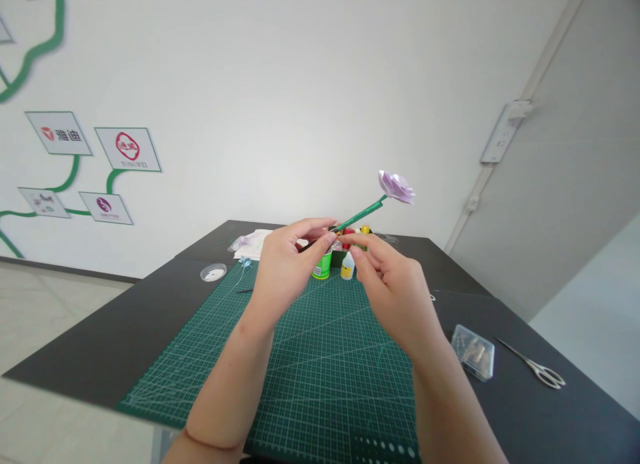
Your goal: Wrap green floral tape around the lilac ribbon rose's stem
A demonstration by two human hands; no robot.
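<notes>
A handmade flower with pale purple petals tilts up to the right on a green-wrapped stem. My left hand is closed on the stem's lower end, thumb against fingers. A dark thin end shows at its palm. My right hand is closed in a pinch just right of the left fingertips, near the stem's lower part. Whatever its fingertips hold is too small to make out. Both hands are raised above the green cutting mat.
Behind the hands stand a green can and a small glue bottle. On the left lie a round dish, a blue flower piece and white paper. A clear plastic box and scissors lie right.
</notes>
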